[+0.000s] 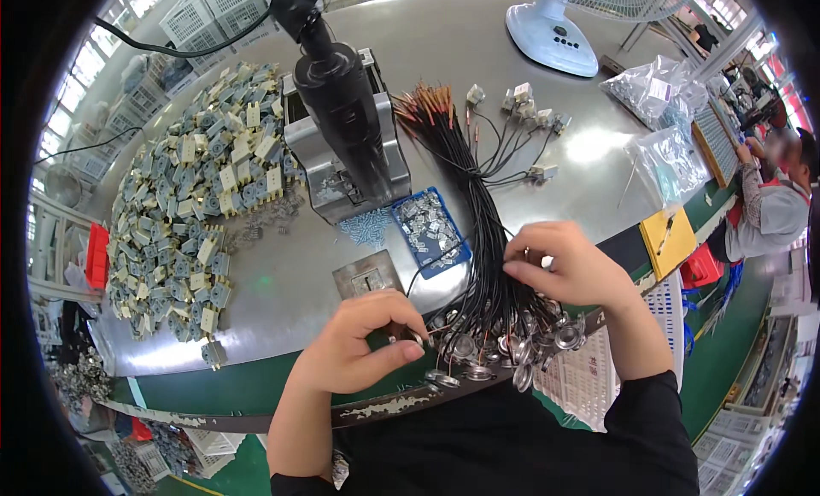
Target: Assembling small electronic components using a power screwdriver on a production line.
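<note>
- My right hand [568,265] sat on the bundle of black wires [478,214], fingers pinched narrow around a few strands near the bundle's lower end.
- Bundle's long axis ran from the near edge of the tabletop [282,282] up toward the far middle, copper tips fanned at the far end, round metal discs [487,351] piled at the near edge.
- Right hand was on it; left hand [367,342] lay just beside the discs, to their left.
- Left hand curled, thumb and forefinger closed narrow on something small; couldn't tell what.
- Both forearms came up from the near edge, wrists bent inward.
- Black press tool [342,103] stood behind, blue tray [431,231] of small parts between it and the hands.
- Pile of grey-yellow parts [196,197] at the left edge.
</note>
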